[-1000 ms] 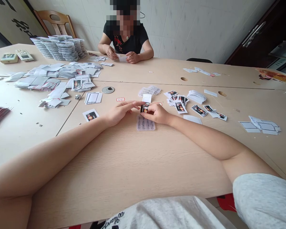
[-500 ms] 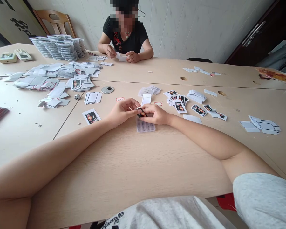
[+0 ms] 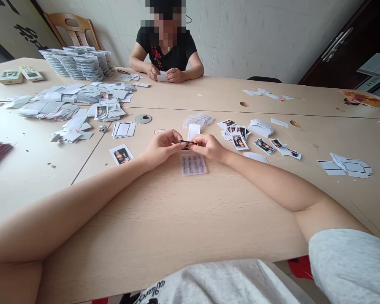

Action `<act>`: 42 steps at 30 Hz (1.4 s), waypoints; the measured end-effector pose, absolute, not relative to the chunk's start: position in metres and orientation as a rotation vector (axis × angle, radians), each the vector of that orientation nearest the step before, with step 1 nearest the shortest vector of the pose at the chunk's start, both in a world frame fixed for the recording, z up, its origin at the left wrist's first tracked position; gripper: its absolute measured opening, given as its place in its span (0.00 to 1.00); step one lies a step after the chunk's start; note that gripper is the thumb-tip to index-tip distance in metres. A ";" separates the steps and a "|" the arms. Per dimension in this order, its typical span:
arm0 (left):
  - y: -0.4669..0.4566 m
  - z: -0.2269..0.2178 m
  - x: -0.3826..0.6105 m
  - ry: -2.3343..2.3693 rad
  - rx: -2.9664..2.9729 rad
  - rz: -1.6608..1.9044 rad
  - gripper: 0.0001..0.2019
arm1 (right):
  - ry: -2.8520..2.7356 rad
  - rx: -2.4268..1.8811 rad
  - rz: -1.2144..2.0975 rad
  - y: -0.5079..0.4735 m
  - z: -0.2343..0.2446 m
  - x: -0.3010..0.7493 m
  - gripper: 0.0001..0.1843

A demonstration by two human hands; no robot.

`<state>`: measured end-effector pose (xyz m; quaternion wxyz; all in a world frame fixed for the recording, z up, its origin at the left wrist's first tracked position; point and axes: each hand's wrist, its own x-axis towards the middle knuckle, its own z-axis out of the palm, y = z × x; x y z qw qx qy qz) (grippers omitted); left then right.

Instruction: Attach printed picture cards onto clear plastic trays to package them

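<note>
You are pinching a dark printed label (image 3: pixel 187 145) between the fingertips of your left hand (image 3: pixel 163 147) and right hand (image 3: pixel 210 147); just nearer you than those fingers, a clear case (image 3: pixel 194 173) is lying flat, small dark hook-like pieces (image 3: pixel 195 164) sitting inside. Beyond the fingers, more clear cases (image 3: pixel 199 120) are overlapping, their contents too faint to tell
</note>
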<state>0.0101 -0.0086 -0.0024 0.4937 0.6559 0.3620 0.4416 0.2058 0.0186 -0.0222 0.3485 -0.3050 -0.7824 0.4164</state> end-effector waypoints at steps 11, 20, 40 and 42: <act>-0.008 -0.003 0.010 0.882 1.455 1.128 0.15 | -1.890 -0.822 1.072 0.020 -0.025 0.205 0.20; -0.019 0.005 0.017 1.147 1.451 1.261 0.16 | -1.842 -0.948 0.646 0.011 -0.018 0.205 0.18; -0.041 0.001 0.023 1.070 1.564 1.038 0.13 | -1.811 -1.104 0.828 -0.033 -0.017 0.221 0.18; -0.041 0.000 0.026 1.142 1.622 0.987 0.14 | -1.773 -1.117 0.870 -0.037 -0.021 0.222 0.19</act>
